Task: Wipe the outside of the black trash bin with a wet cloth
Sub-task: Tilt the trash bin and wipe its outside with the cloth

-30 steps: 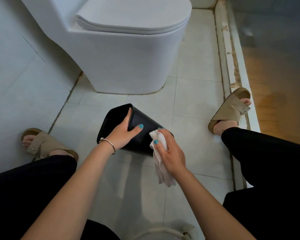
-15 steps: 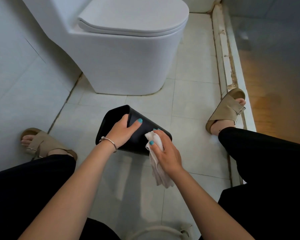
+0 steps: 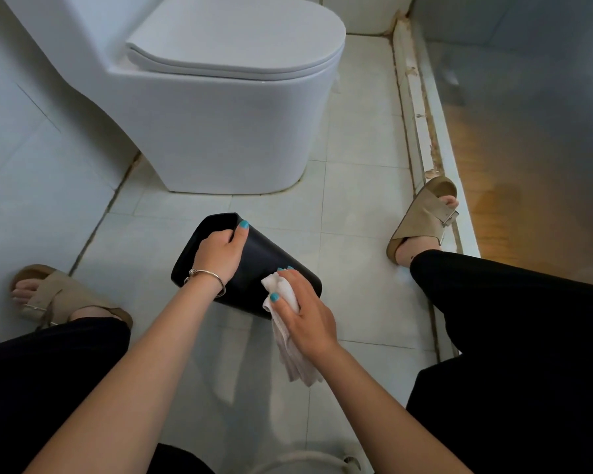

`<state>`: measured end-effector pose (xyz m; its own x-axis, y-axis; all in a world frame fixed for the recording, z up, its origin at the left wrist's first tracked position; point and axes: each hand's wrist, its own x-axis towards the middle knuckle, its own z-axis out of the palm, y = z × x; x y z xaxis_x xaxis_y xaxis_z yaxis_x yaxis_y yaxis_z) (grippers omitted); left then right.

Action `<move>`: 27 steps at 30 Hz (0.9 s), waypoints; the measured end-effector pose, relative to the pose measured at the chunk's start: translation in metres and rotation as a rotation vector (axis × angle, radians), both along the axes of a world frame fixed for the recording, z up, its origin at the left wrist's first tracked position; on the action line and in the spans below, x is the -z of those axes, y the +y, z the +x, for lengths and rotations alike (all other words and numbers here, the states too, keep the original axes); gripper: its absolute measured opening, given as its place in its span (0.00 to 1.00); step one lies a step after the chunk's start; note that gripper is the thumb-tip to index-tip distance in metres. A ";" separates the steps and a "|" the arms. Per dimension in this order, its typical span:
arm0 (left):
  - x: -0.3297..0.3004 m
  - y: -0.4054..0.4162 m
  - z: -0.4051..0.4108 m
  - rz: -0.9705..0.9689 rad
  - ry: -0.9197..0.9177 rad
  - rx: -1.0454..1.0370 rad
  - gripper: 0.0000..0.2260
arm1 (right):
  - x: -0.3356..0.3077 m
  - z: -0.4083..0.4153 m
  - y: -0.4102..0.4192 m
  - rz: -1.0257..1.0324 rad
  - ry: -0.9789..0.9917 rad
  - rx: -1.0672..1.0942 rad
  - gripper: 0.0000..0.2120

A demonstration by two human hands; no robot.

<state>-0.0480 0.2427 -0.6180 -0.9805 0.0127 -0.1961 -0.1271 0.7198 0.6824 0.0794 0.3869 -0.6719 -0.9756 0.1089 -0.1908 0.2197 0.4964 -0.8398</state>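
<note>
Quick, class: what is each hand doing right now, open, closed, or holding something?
Left hand: grips the rim of the tilted black trash bin.
Right hand: holds the white cloth against the bin.

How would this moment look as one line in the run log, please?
step: wiping bin side | left hand: grips rim of tilted black bin | right hand: presses white cloth on bin | toilet behind

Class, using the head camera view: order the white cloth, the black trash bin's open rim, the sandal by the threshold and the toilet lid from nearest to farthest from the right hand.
1. White cloth: held in the right hand.
2. Bin rim: to its left, beyond the left hand.
3. Sandal: to its right, by the threshold.
4. Toilet lid: farthest, at the top.
</note>
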 end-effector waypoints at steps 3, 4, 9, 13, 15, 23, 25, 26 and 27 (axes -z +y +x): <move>0.000 0.005 -0.002 -0.054 0.002 0.004 0.25 | 0.000 0.003 0.001 0.009 0.001 0.003 0.20; -0.001 0.007 -0.002 -0.069 -0.001 0.003 0.25 | 0.000 0.004 0.002 0.013 0.001 0.003 0.20; -0.007 0.015 -0.004 -0.098 -0.027 -0.008 0.27 | -0.001 0.005 0.003 0.026 0.000 -0.012 0.19; -0.010 0.018 -0.007 -0.118 -0.032 -0.031 0.28 | 0.000 0.007 0.003 0.034 -0.012 -0.023 0.20; -0.010 0.018 -0.008 -0.145 -0.043 -0.040 0.28 | 0.000 0.007 0.001 0.042 -0.022 -0.033 0.20; -0.007 0.014 -0.010 -0.149 -0.125 -0.024 0.23 | 0.001 0.009 -0.002 0.053 -0.028 -0.061 0.21; -0.007 0.013 -0.009 -0.139 -0.124 -0.039 0.20 | 0.001 0.009 -0.002 0.055 -0.025 -0.070 0.22; -0.007 0.012 -0.009 -0.135 -0.120 -0.048 0.19 | 0.001 0.010 -0.002 0.055 -0.022 -0.072 0.22; -0.007 0.012 -0.008 -0.129 -0.116 -0.059 0.18 | 0.001 0.010 -0.002 0.055 -0.021 -0.073 0.22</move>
